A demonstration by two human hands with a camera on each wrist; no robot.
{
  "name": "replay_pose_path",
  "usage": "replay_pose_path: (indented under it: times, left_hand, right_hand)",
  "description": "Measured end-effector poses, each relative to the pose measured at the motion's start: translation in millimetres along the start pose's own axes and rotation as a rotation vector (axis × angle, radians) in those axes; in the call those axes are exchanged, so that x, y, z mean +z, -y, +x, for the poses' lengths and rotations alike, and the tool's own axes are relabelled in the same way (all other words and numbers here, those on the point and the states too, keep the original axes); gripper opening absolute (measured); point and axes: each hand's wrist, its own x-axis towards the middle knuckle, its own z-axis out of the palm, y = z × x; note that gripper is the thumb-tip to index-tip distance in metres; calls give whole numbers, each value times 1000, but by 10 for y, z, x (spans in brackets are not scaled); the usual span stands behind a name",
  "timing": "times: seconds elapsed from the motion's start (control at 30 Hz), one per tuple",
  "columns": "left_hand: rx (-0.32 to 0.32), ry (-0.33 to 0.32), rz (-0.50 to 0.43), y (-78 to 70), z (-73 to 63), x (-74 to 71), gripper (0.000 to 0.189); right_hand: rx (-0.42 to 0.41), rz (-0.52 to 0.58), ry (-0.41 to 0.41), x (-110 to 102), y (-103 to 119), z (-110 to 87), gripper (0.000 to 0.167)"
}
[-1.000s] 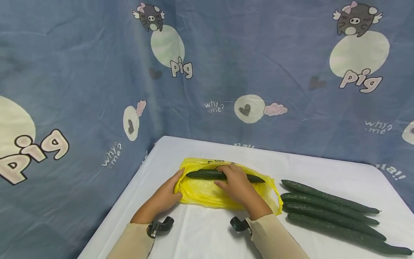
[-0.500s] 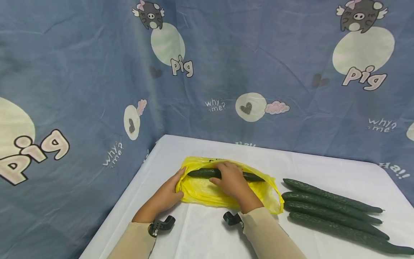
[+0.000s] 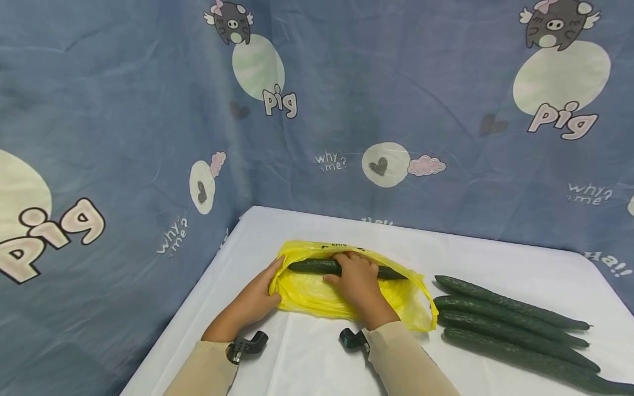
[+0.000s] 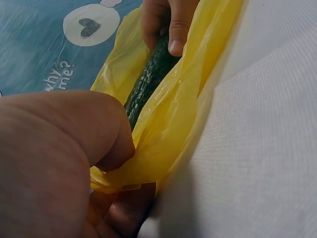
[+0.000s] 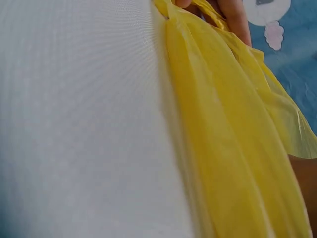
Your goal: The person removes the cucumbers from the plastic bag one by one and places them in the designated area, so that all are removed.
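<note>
A yellow plastic bag (image 3: pixel 317 297) lies on its side with its mouth spread toward me. My left hand (image 3: pixel 255 297) grips the bag's left rim; in the left wrist view the film is caught between that hand's thumb and fingers. Inside the bag a dark green cucumber (image 3: pixel 312 266) lies lengthwise. My right hand (image 3: pixel 360 279) reaches over the near rim and holds the cucumber around its middle, thumb on the near side and fingers over the top. In the right wrist view the bag hides most of the right hand.
Several more cucumbers (image 3: pixel 515 324) lie side by side on the right of the white-covered table (image 3: pixel 307 363), close to the bag's right end. A blue printed cloth (image 3: pixel 317 110) hangs behind the table and along its left side.
My right hand and forearm have shifted slightly left along the cucumber. The left hand keeps its hold on the bag's rim, and the bag and cucumber stay about where they were.
</note>
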Motion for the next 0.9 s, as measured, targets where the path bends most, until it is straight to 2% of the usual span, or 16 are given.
replay_pose_path:
  times: [0.17,0.33,0.63,0.9]
  left_hand:
    - [-2,10,4,-30,14,15,97]
    - [2,10,7,-49,16,15,96]
    - [-11,0,27,-52,-4,-16,96]
    - [-31,1,11,-35,5,-11,96]
  right_hand:
    - [33,17,-21,-22,-21,-23,58]
    - [28,52,-16,-60,-26,-51,54]
    - [-67,70,-1,-115,-17,-131,60]
    - [-118,95,23,-181,125,-183,61]
